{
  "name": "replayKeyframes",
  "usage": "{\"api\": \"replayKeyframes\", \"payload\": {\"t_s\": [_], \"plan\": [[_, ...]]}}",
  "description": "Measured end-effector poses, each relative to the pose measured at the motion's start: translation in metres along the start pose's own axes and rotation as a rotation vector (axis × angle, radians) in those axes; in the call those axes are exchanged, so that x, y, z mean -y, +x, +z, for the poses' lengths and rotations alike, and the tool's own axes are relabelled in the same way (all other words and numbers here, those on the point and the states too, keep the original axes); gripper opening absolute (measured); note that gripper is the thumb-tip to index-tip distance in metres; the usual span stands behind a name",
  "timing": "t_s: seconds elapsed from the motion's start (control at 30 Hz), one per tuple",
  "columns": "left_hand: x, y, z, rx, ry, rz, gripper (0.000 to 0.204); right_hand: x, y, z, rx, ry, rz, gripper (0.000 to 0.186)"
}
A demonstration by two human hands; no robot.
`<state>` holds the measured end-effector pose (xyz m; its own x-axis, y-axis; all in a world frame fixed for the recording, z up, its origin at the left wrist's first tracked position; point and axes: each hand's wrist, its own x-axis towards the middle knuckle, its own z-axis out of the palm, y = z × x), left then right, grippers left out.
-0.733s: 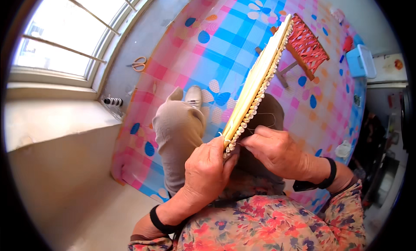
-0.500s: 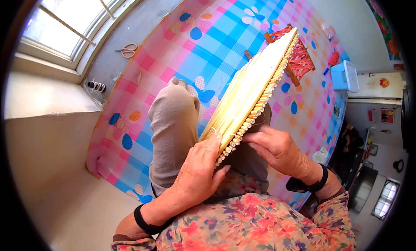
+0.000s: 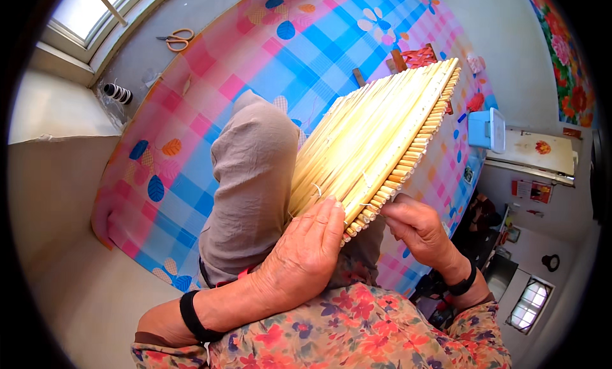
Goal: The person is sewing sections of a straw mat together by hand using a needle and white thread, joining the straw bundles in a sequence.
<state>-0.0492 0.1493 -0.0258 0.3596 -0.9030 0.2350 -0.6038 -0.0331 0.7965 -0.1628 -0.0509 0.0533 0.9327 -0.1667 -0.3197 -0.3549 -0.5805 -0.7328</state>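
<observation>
A stiff mat of pale yellow plant stalks (image 3: pixel 373 130), laid side by side and stitched together, rests slanted over my lap. Its cut stalk ends form a row along the right edge, and short white thread ends (image 3: pixel 318 190) poke from its face. My left hand (image 3: pixel 299 257) grips the near corner, fingers on top, with the thumb hidden. Close by the right edge, my right hand (image 3: pixel 417 232) has its fingers curled into a pinch. What lies between those fingertips is too small to make out.
Beneath me spreads a pink and blue checked sheet (image 3: pixel 210 76). Scissors (image 3: pixel 176 39) and a black-and-white thread spool (image 3: pixel 118 94) lie on the grey ledge by the window. Beyond the mat stand a red woven frame (image 3: pixel 417 57) and a blue box (image 3: pixel 486 129).
The mat has tilted so more of its broad face shows. My right hand has drawn slightly away from the stalk ends, while my left hand keeps its grip at the near corner.
</observation>
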Motion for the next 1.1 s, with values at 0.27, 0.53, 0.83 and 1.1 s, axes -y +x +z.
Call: {"api": "replayKeyframes", "payload": {"t_s": [0.27,0.53,0.83,1.1], "plan": [[-0.001,0.007,0.005,0.059,0.046,0.024,0.054,0.015,0.001,-0.006,0.006,-0.078,0.111,0.016],[0.001,0.011,0.008,0.091,0.064,0.035,0.051,-0.008,0.009,-0.009,-0.039,-0.172,-0.073,0.014],[-0.001,0.012,0.01,0.066,0.079,0.028,0.051,-0.008,0.015,-0.012,-0.026,-0.265,-0.117,0.015],[0.002,0.01,0.015,0.023,0.039,0.01,0.053,-0.001,-0.003,-0.022,0.012,-0.223,0.06,0.018]]}}
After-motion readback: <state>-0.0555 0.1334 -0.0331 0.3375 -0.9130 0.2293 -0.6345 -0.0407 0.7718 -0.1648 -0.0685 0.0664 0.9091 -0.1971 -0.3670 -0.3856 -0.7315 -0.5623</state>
